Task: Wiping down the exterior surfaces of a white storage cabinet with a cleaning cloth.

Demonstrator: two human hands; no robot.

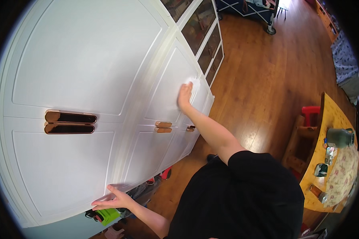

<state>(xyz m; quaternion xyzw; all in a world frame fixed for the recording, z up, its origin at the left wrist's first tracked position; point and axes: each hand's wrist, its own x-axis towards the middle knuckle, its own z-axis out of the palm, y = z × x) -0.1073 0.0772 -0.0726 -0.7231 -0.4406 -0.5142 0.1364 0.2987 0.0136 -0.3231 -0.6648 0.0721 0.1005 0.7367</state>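
Observation:
A tall white cabinet (77,59) with panelled doors fills the left side of the view. My right hand (185,94) is pressed towards a narrow door near the cabinet's far end, on a white cloth or tissue (195,85) that is blurred and hard to tell from the door. My left hand (115,200) rests at the cabinet's side edge, thumb and fingers spread, holding nothing. Shiny copper-coloured handles (70,122) lie in pairs between the doors; a smaller pair (163,127) and a third (190,128) are farther along.
Glass-fronted shelves (199,27) adjoin the cabinet. A folding wagon (257,12) stands on the wooden floor (251,59). To the right is a wooden table (312,191) with a grey-green jug (339,138) and a jar (317,192). Bags and a green item (107,215) lie by the cabinet's edge.

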